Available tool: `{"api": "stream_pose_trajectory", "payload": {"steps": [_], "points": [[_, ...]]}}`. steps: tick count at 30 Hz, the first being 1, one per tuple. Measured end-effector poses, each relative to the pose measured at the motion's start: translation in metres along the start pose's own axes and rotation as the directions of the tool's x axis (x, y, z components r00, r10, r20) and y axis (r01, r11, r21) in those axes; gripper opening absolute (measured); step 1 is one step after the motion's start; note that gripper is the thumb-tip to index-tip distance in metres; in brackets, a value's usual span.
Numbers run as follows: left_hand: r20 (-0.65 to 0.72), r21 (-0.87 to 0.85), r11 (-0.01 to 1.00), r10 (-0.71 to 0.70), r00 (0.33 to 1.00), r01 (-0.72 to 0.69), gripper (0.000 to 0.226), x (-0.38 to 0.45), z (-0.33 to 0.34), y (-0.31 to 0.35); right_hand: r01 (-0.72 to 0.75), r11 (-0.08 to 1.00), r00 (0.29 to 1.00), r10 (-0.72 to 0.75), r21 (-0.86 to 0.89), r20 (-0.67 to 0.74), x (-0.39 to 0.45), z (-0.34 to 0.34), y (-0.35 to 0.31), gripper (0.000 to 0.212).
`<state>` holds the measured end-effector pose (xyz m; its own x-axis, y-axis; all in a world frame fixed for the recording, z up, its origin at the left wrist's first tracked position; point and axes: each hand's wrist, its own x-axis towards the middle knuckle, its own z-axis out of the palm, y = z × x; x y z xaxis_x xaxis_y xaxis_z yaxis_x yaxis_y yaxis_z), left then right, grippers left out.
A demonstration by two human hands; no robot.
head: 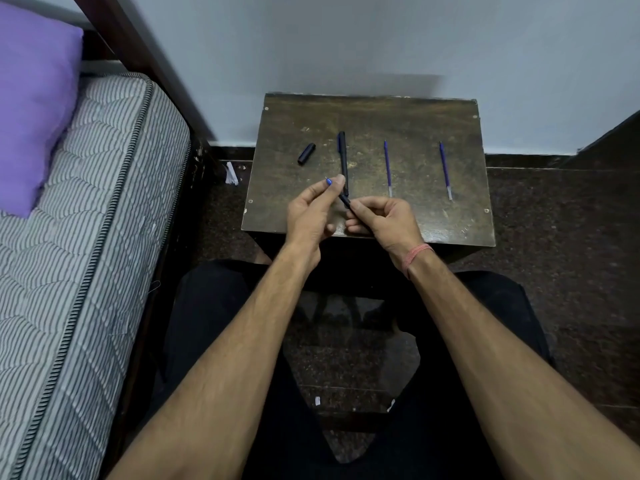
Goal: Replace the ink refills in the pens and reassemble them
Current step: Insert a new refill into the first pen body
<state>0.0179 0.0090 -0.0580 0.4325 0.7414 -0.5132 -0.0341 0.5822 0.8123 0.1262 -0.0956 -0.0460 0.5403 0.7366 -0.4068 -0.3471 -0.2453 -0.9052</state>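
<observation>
A dark pen is held over the near edge of a small dark wooden table. My left hand pinches its front end, where the blue tip sticks out past my fingers. My right hand grips the black barrel at its rear. A second black pen lies capped on the table just beyond my hands. A loose black cap lies to its left. Two blue ink refills lie to the right, one near the middle and one further right.
A bed with a striped mattress and a purple pillow runs along the left. A pale wall rises right behind the table. The floor around it is dark speckled stone. My legs in black trousers are below.
</observation>
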Motion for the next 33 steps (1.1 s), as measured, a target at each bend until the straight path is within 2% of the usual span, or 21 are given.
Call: {"api": "stream_pose_trajectory", "payload": {"steps": [2,4,6,8,11,16,20,26,29,31,33], "points": [[-0.076,0.046,0.999,0.017,0.997,-0.014,0.022,0.000,0.003,-0.001,0.007,1.000,1.000,-0.007,-0.006,0.004,-0.001,0.000,0.000,0.014],[-0.095,0.037,0.999,0.022,0.995,-0.018,0.025,0.002,0.004,-0.003,0.004,1.000,1.000,-0.004,-0.009,0.003,0.000,-0.001,0.000,0.017],[-0.053,-0.013,1.000,0.011,0.999,-0.012,0.027,0.003,0.002,-0.001,-0.005,1.000,1.000,0.005,-0.005,-0.001,0.000,0.000,-0.001,0.019],[0.000,-0.043,0.999,0.001,1.000,-0.001,0.020,0.004,-0.001,0.002,-0.006,1.000,1.000,0.006,-0.003,-0.001,0.001,0.000,-0.002,0.019],[0.013,-0.013,1.000,-0.005,1.000,0.005,0.010,0.002,0.000,0.003,0.001,1.000,1.000,-0.001,-0.002,-0.004,0.001,0.000,-0.001,0.014],[-0.115,0.054,0.998,-0.018,0.993,0.024,0.021,0.002,0.006,-0.001,0.006,0.999,1.000,-0.006,-0.033,0.001,0.000,0.000,0.000,0.015],[-0.020,0.088,0.996,0.009,1.000,-0.008,0.008,0.005,0.003,0.001,-0.009,0.999,0.999,0.012,-0.046,0.050,0.002,-0.003,-0.003,0.014],[0.126,0.112,0.991,0.053,0.991,-0.067,0.011,0.009,0.000,0.002,-0.058,0.998,0.996,0.058,0.004,0.072,0.003,-0.008,-0.006,0.015],[0.138,0.217,0.968,0.097,0.986,-0.125,0.007,0.015,-0.009,0.009,-0.076,0.997,0.995,0.074,0.029,0.062,0.005,-0.007,-0.006,0.011],[0.043,0.292,0.936,0.194,0.980,-0.198,0.018,0.021,-0.013,0.017,-0.090,0.994,0.995,0.087,0.063,0.050,0.006,-0.006,-0.006,0.011],[-0.155,0.362,0.887,0.361,0.920,-0.287,0.023,0.029,-0.014,0.029,-0.097,0.991,0.995,0.094,0.093,0.039,0.007,-0.005,-0.006,0.009]]}}
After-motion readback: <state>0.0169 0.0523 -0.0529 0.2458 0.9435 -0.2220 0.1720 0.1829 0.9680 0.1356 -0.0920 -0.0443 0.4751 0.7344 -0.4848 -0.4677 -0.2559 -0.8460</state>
